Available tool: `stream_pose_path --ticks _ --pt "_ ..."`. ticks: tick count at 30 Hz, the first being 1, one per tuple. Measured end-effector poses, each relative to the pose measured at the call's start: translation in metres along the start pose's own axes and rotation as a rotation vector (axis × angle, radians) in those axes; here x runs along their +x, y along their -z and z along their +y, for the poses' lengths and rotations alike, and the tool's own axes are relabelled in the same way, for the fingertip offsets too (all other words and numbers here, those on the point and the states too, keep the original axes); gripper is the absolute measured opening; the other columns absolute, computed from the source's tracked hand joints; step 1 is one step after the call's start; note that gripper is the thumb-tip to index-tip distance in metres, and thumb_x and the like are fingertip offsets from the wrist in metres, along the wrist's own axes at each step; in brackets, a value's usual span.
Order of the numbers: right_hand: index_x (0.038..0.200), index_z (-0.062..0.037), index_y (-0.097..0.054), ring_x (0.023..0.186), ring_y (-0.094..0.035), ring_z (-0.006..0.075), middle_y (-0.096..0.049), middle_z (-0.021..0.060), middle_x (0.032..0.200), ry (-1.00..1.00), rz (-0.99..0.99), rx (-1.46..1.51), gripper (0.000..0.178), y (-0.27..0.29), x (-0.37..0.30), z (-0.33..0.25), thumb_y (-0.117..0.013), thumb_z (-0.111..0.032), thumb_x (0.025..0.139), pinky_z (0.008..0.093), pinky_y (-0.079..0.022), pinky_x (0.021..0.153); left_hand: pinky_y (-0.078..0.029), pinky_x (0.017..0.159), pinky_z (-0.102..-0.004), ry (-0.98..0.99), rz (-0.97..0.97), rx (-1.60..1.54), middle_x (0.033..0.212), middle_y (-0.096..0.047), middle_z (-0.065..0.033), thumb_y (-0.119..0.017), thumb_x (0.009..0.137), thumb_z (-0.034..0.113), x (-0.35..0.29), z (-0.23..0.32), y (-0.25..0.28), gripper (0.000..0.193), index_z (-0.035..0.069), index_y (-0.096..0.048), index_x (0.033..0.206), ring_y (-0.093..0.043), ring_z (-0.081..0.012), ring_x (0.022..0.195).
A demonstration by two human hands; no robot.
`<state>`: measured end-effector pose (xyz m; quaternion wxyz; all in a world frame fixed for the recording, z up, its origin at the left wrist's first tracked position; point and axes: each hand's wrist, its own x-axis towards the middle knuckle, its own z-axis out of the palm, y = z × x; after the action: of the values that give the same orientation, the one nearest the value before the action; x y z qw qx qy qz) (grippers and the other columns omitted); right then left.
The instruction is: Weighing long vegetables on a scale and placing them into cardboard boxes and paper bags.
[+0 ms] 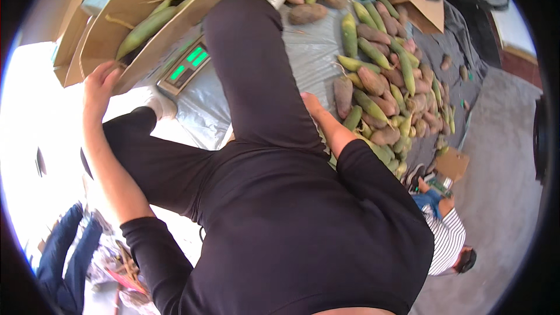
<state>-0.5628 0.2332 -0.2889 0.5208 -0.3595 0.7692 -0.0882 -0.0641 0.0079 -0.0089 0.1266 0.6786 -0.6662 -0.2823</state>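
My left hand (99,84) grips the near rim of an open cardboard box (169,17) that is tilted at the upper left and holds several long green vegetables (146,29). My right hand (312,105) reaches down beside my black-trousered thigh, at the near edge of a pile of brown sweet potatoes and green cobs (379,87) on a grey plastic sheet (309,52). Its fingers are hidden against the leg, so I cannot tell whether it holds anything.
A weighing scale with a green lit display (186,67) lies on the sheet just below the box. More cardboard boxes (420,6) stand at the top right. A person in a striped shirt (446,236) crouches at the lower right. Another person's blue-trousered legs (64,256) are at the lower left.
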Motion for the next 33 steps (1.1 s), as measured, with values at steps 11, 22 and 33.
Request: stream_pose_path --ticks 11,22,33 --pt "0.092 -0.0046 -0.064 0.085 -0.063 0.0265 -0.065 0.0158 0.089 -0.069 0.005 0.035 0.028 -0.003 -0.010 0.021 -0.062 -0.019 0.068 0.0355 -0.049 0.076 -0.044 0.066 -0.0256 0.013 -0.020 0.135 0.079 -0.062 -0.0080 -0.060 0.083 0.020 0.005 0.012 -0.002 0.036 0.001 -0.059 0.113 -0.053 -0.0106 0.071" --pt "0.096 -0.0121 -0.057 0.093 -0.059 0.0332 -0.059 0.0115 0.100 -0.129 0.602 -0.814 0.018 0.146 -0.063 -0.017 -0.055 -0.018 0.079 0.0462 -0.050 0.074 -0.047 0.067 -0.0293 0.030 0.032 0.126 0.082 -0.066 -0.0143 -0.063 0.079 0.020 -0.003 0.004 0.004 0.037 0.000 -0.060 0.111 -0.059 -0.0158 0.071" --pt "0.130 -0.0188 -0.040 0.125 -0.038 0.0258 -0.040 0.0074 0.135 -0.745 0.380 -0.844 0.060 0.189 -0.103 0.028 -0.067 -0.030 0.078 0.0491 -0.034 0.096 -0.049 0.075 -0.0358 0.017 0.080 0.111 0.088 -0.065 -0.0215 -0.065 0.076 0.022 -0.003 0.014 -0.002 0.035 0.002 -0.063 0.104 -0.065 -0.0298 0.082"
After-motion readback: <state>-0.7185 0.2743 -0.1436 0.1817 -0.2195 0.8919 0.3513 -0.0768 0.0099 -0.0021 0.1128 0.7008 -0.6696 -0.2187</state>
